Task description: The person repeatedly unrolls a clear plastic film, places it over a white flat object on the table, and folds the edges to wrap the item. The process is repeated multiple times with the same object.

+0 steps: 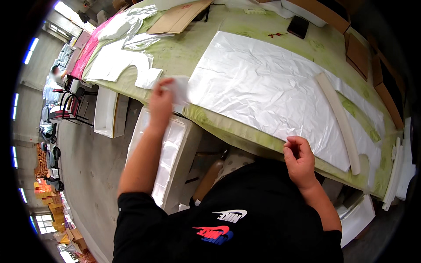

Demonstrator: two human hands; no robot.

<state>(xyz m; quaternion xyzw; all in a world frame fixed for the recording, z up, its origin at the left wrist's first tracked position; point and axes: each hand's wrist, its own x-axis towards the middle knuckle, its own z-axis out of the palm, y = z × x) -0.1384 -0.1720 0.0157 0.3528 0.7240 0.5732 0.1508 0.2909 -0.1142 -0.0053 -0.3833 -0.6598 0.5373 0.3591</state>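
Note:
My left hand [162, 104] is raised at the table's front edge, its fingers closed on a small flat white piece [177, 90]. Motion smears that piece, so I cannot tell whether it is foam, paper or film. A large crinkled white plastic sheet [263, 83] lies spread over the table, just right of it. By the sheet's front edge is my right hand [301, 161], fingers loosely curled toward the thumb, with nothing visible in them. Across the sheet's right part rests a long, slightly curved off-white strip [340, 122].
Green patterned cloth [175, 55] covers the table. White cut pieces [116, 61] and flat cardboard [180, 17] lie at the far left. A black phone [298, 27] sits at the back; cardboard boxes [388, 87] line the right. A white foam box [177, 153] stands below my left arm.

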